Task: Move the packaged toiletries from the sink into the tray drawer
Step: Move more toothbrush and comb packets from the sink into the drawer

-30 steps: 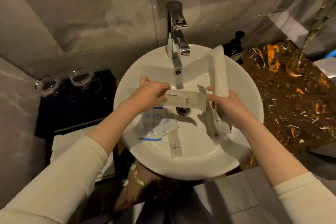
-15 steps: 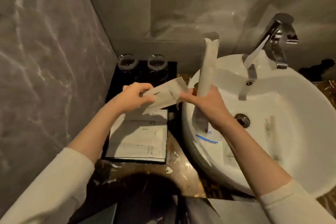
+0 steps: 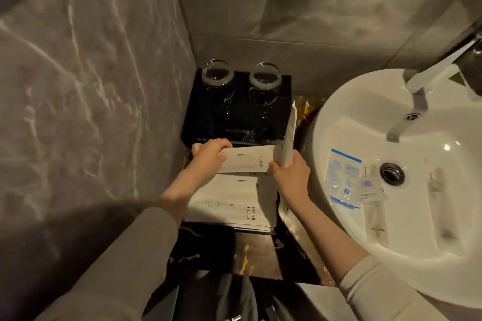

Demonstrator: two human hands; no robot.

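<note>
- The left hand [image 3: 208, 156] pinches the comb packet [image 3: 247, 163] flat over the drawer [image 3: 277, 227], probably to lay it beside the toothbrush packet [image 3: 234, 206].
- The right hand [image 3: 292, 177] is closed on a long packet [image 3: 290, 138], upright, waiting.
- More packets [image 3: 347, 180] lie in the sink [image 3: 339, 117], on the right.

A brown marbled counter [image 3: 257, 253] carries a black tray box [image 3: 234, 117] in the corner and a white sink [image 3: 339, 229] beside it. Two glasses [image 3: 217, 74] stand on the box's top; white packets [image 3: 234, 206] fill its open drawer.
</note>
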